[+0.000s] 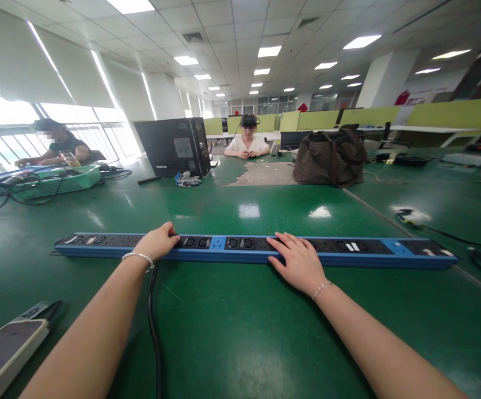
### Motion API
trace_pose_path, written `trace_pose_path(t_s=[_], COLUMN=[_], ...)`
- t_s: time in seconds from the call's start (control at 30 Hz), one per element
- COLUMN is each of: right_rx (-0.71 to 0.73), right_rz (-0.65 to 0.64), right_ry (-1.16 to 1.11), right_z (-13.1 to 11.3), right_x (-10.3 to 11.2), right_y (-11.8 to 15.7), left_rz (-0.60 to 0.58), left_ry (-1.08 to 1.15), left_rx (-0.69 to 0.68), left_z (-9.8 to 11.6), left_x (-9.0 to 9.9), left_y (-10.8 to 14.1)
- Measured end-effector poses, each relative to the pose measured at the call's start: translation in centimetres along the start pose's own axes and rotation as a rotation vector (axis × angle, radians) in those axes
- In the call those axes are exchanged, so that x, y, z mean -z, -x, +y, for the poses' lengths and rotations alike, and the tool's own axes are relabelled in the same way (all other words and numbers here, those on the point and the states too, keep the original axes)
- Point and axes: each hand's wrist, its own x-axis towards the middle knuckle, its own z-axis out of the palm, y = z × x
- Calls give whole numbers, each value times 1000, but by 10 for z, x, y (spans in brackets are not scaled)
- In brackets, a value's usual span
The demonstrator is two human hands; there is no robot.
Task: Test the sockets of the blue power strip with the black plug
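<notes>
A long blue power strip [190, 255] with black socket panels lies across the green table in front of me. My left hand [157, 242] is closed over its left half, fingers pinched at the sockets; whatever they grip is hidden. Out from under that hand a thick black cord [153, 321] drops over the strip's front side and runs toward me. Further right, my right hand [298, 260] rests with fingers spread on the strip's top, the thumb by its front edge. Several socket faces between the hands show, including a blue one [218, 243].
Lower left is a device with a pale frame [11, 354]. Farther back stand a green basket [57, 183] with cables, a black computer case [174, 147], gloves [188, 179] and a brown bag [327, 158]. Two people sit beyond. Thin cables [452, 235] lie at right.
</notes>
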Motion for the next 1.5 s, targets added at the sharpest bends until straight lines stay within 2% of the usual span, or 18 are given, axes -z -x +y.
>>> trace_pose_path(t_s=[0.37,0.7,1.5], right_rx=[4,0,10], right_rz=[-12,-9,27], right_ry=[10,1,12], right_z=[0,0,1], right_x=[2,1,-1], right_y=[0,0,1], left_rz=[35,74,124], left_ry=[27,-11,-55], left_rx=[55,158,180], left_z=[1,15,21], left_x=[-8,-7,-3], left_y=[9,22,27])
